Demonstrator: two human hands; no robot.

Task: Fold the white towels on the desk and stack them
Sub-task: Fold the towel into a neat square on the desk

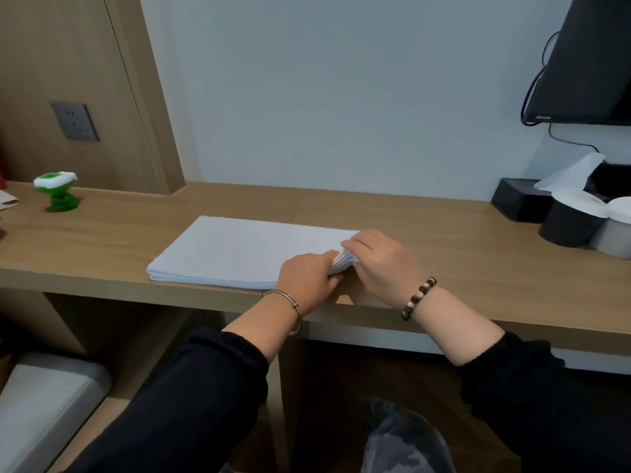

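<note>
The white towels [239, 254] lie as one flat, low pile near the front edge of the desk [461, 268], a little left of its middle. Thin layers show along the near side, their edges neatly lined up. At the right near corner the layers fan upward between both hands. The left hand [307, 278] has its fingers curled onto that corner and pinches the layered edge, thumb seemingly beneath. The right hand [379, 264] curls its fingers over the top of the same lifted corner.

By my reading a pile already stands, yet the hands look to be picking apart or squaring layers. Whether these are finished folds or flat cloths still to fold, I cannot tell, and no second pile is in view.

The cloth looks thin, smooth and limp, more sheet than plush, so single layers may cling together. The desk is pale wood-grain laminate, flat and hard.

Farther out stand a glossy green toy [58, 192] at the left and lidded dark cups [570, 223] at the right.
</note>
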